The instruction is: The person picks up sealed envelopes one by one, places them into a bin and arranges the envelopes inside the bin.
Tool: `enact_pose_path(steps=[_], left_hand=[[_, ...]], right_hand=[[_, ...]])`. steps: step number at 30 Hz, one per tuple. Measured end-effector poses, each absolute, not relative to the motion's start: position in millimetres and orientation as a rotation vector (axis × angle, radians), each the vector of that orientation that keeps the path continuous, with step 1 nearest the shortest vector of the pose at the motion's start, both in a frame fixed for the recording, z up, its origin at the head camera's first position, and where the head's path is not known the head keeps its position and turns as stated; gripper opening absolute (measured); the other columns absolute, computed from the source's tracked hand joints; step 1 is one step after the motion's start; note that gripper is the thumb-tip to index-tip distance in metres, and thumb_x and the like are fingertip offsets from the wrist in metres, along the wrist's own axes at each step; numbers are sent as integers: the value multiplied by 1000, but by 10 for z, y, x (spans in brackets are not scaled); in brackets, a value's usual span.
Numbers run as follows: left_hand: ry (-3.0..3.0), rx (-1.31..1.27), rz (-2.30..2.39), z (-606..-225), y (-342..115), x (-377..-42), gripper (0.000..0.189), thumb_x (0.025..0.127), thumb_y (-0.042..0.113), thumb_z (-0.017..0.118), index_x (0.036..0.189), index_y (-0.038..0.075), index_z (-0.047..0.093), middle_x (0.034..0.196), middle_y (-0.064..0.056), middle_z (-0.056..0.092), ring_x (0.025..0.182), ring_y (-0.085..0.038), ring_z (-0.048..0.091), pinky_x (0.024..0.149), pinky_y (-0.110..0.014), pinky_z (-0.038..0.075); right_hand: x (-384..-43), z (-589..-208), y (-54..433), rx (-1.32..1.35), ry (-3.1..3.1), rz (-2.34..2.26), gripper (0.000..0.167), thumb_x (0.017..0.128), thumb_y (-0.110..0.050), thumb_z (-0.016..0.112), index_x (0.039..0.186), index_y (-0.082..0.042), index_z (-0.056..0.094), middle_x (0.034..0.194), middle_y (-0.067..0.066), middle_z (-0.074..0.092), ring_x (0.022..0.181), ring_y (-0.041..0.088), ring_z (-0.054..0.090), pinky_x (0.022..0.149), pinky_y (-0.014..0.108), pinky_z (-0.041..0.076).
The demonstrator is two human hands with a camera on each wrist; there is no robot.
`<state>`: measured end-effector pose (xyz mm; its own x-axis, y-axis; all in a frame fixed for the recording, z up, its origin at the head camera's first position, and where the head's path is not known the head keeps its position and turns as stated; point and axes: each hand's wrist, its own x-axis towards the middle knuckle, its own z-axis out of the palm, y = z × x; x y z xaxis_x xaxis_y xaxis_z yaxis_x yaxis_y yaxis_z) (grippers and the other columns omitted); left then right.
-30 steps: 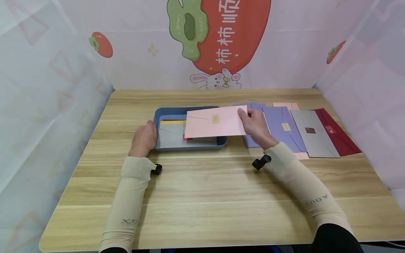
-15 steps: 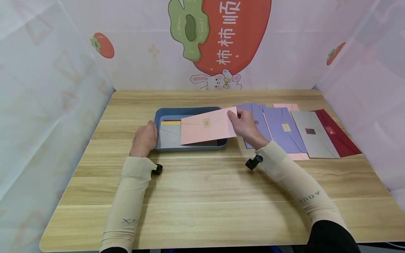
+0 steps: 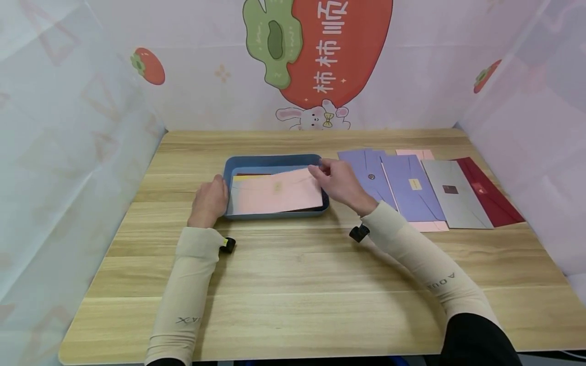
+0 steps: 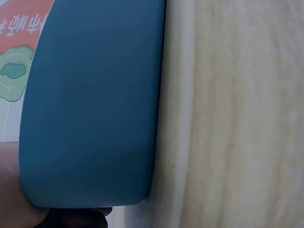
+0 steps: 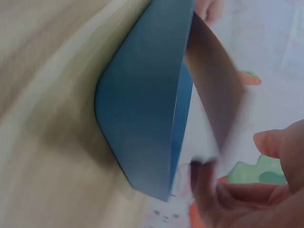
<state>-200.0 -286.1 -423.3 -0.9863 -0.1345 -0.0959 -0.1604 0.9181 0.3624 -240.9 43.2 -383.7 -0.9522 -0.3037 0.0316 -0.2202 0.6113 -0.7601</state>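
Fingers [image 5: 206, 184] of your right hand [image 3: 341, 183] stand apart, gripping nothing visible; pink envelope [image 3: 295, 193] lies just left of them in the blue tray [image 3: 274, 160], long axis left–right, right end raised, your right hand nearer that end (judged the relation that matters; contact unclear). Your left hand [image 3: 207, 203] grips the tray's left end, while other envelopes [image 3: 458, 208] lie on the right. Writing: sideways 柿柿顺 on the far backdrop [image 3: 201, 30], part of "AQUA" inverted on your right sleeve [image 3: 426, 254]; envelope labels unreadable.
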Motion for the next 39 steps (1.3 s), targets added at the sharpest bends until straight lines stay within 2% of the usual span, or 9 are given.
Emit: enact_pose_path(steps=[2, 5, 6, 9, 11, 13, 19, 26, 39], left_hand=[[3000, -240, 580, -4232, -2857, -2001, 37, 115, 23, 29, 122, -5, 51, 108, -35, 64, 96, -47, 66, 80, -58, 54], [2991, -243, 581, -4234, -2860, -2004, 37, 115, 23, 29, 123, -5, 51, 108, -34, 64, 95, -45, 65, 80, -57, 54], [2990, -243, 582, -4235, -2862, -2005, 37, 115, 24, 29, 123, -5, 51, 107, -34, 63, 94, -44, 64, 80, -56, 53], [2992, -234, 582, -4234, -2866, -2004, 37, 115, 24, 29, 122, -5, 50, 106, -33, 63, 93, -44, 63, 79, -55, 53], [2992, -232, 585, -4228, -2865, -2006, 37, 115, 24, 29, 122, -5, 50, 106, -33, 63, 93, -44, 63, 79, -55, 53], [2995, -229, 585, -4228, -2868, -2007, 36, 115, 23, 29, 121, -5, 50, 105, -33, 63, 93, -44, 63, 79, -54, 53], [2991, -232, 591, -4218, -2876, -2002, 36, 115, 23, 29, 122, -5, 51, 105, -32, 63, 92, -42, 62, 78, -54, 52], [2983, -234, 604, -4220, -2872, -1990, 37, 115, 24, 29, 123, -5, 50, 107, -33, 62, 95, -44, 62, 80, -56, 52], [2970, -244, 602, -4219, -2861, -1998, 38, 116, 23, 30, 129, -7, 50, 100, -28, 61, 87, -38, 60, 74, -47, 51]], right_hand=[[-2402, -3826, 428, -533, 2797, -1203, 39, 109, -38, 59, 87, -6, 55, 83, 8, 54, 83, 24, 62, 66, 33, 44], [-2402, -3825, 449, -584, 2822, -1173, 39, 109, -37, 60, 89, -4, 53, 90, 13, 57, 99, 28, 67, 74, 40, 50], [-2401, -3829, 466, -578, 2817, -1168, 38, 108, -38, 60, 93, -3, 56, 95, 15, 59, 107, 29, 66, 80, 42, 52], [-2395, -3849, 536, -528, 2796, -1150, 45, 107, -41, 61, 121, 2, 64, 121, 20, 65, 124, 33, 63, 98, 51, 54], [-2392, -3867, 598, -490, 2798, -1126, 52, 107, -40, 62, 137, 2, 60, 136, 22, 62, 130, 36, 59, 106, 55, 52], [-2387, -3887, 661, -455, 2800, -1105, 57, 107, -38, 62, 144, 4, 56, 142, 24, 60, 132, 38, 58, 108, 57, 50], [-2355, -3916, 851, -411, 2837, -1034, 60, 107, -38, 62, 146, 6, 54, 140, 26, 61, 130, 40, 60, 108, 57, 50], [-2316, -3902, 1075, -374, 2854, -977, 68, 108, -41, 60, 152, 8, 46, 149, 30, 56, 136, 44, 57, 112, 59, 47], [-2231, -3910, 1516, -281, 2945, -893, 67, 106, -39, 64, 148, 10, 50, 140, 33, 59, 128, 48, 59, 104, 63, 49]])
